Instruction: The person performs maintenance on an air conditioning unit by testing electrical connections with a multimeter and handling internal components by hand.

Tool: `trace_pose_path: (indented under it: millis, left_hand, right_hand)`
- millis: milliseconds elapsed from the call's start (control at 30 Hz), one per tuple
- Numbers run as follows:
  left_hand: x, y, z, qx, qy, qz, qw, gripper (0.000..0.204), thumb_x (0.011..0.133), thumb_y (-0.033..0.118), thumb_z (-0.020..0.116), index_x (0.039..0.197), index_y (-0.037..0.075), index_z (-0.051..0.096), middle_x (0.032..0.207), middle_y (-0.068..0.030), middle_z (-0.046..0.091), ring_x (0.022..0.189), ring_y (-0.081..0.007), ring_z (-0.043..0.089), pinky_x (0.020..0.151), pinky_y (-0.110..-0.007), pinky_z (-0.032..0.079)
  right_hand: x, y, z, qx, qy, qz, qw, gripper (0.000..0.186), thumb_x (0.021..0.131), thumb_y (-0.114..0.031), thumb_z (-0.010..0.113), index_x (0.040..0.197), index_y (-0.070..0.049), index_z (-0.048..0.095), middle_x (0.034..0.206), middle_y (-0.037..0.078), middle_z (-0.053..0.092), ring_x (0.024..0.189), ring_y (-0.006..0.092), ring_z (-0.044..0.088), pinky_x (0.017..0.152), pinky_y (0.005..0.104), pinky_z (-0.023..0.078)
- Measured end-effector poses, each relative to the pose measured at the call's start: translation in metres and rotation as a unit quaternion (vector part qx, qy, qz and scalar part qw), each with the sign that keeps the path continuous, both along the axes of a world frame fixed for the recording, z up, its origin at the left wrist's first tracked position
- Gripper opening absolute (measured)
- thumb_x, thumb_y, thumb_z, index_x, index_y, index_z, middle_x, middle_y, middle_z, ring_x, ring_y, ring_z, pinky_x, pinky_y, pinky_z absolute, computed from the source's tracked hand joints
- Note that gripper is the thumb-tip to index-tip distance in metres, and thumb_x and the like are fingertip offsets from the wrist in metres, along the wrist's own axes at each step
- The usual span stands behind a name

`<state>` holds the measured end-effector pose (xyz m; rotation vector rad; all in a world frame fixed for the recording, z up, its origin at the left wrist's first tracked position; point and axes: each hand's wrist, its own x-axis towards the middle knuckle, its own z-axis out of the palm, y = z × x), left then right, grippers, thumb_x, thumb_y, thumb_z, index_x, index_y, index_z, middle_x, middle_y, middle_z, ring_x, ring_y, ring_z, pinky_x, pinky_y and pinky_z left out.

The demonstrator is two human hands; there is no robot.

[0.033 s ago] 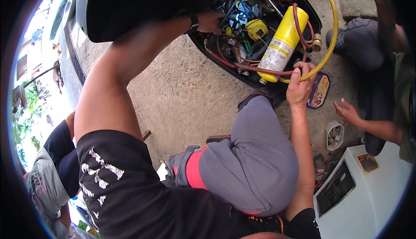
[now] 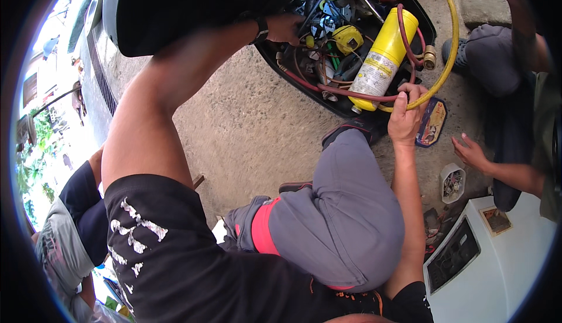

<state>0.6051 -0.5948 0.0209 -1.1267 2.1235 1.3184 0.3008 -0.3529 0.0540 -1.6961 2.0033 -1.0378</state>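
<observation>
My right hand [image 2: 407, 118] is closed round a red hose [image 2: 374, 98] and a yellow hose [image 2: 452, 36] at the near end of a black toolbox [image 2: 432, 26]. A brass fitting [image 2: 429, 57] hangs among the hose loops. Beside it a yellow gas cylinder [image 2: 383, 59] lies tilted across the toolbox. My left hand [image 2: 284, 29], with a dark band on its wrist, reaches over the toolbox's left edge. Its fingers lie in shadow among the tools, so their grip is unclear. Near them sits a yellow tape measure [image 2: 348, 39], among cables and hand tools.
A large black lid [image 2: 170, 13] rises at upper left. Right of me, a co-worker's hand [image 2: 470, 153] is held out, fingers spread. On the concrete lie a flat, dark-blue-rimmed lid [image 2: 432, 123] and a white tub [image 2: 452, 182] of small parts. A white casing [image 2: 497, 264] stands lower right.
</observation>
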Motion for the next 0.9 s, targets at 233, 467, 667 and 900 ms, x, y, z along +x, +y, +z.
trace_pose_path:
  millis: [233, 467, 667, 900]
  left_hand:
    - [-0.008, 0.006, 0.008, 0.225, 0.06, 0.183, 0.955, 0.079, 0.083, 0.015, 0.073, 0.153, 0.014, 0.036, 0.139, -0.012, 0.055, 0.129, -0.0211, 0.049, 0.109, -0.035, 0.038]
    - [-0.066, 0.007, 0.036, 0.166, -0.028, 0.135, 0.976, 0.07, 0.091, 0.013, 0.063, 0.154, 0.012, 0.034, 0.129, -0.0097, 0.056, 0.11, -0.0197, 0.057, 0.095, -0.032, 0.049]
    - [-0.007, 0.001, -0.014, -0.055, 0.008, 0.103, 0.993, 0.036, 0.088, 0.012, 0.063, 0.124, 0.01, 0.062, 0.101, -0.0121, 0.067, 0.098, -0.026, 0.066, 0.081, -0.038, 0.053]
    - [-0.001, 0.025, -0.008, -0.2, -0.156, -0.195, 0.947, 0.029, 0.081, 0.034, 0.074, 0.087, 0.005, 0.075, 0.089, -0.0176, 0.071, 0.087, -0.0359, 0.069, 0.074, -0.045, 0.054]
  right_hand:
    - [0.003, -0.001, -0.001, 0.002, -0.002, 0.014, 1.0, 0.018, 0.095, -0.016, 0.048, 0.101, -0.001, 0.056, 0.103, 0.017, 0.054, 0.102, 0.0349, 0.048, 0.094, 0.0465, 0.039]
    - [0.001, 0.001, 0.002, 0.005, 0.0, 0.018, 1.0, 0.018, 0.094, -0.016, 0.049, 0.102, -0.001, 0.056, 0.104, 0.017, 0.053, 0.102, 0.035, 0.049, 0.094, 0.0464, 0.039]
    - [0.002, 0.004, 0.005, 0.014, -0.007, 0.02, 1.0, 0.019, 0.093, -0.017, 0.051, 0.103, -0.001, 0.056, 0.104, 0.018, 0.052, 0.101, 0.0348, 0.049, 0.091, 0.0453, 0.041]
    - [-0.001, 0.007, 0.0, 0.003, -0.006, 0.014, 1.0, 0.022, 0.093, -0.019, 0.052, 0.105, -0.002, 0.058, 0.104, 0.017, 0.051, 0.1, 0.0343, 0.05, 0.09, 0.0454, 0.042]
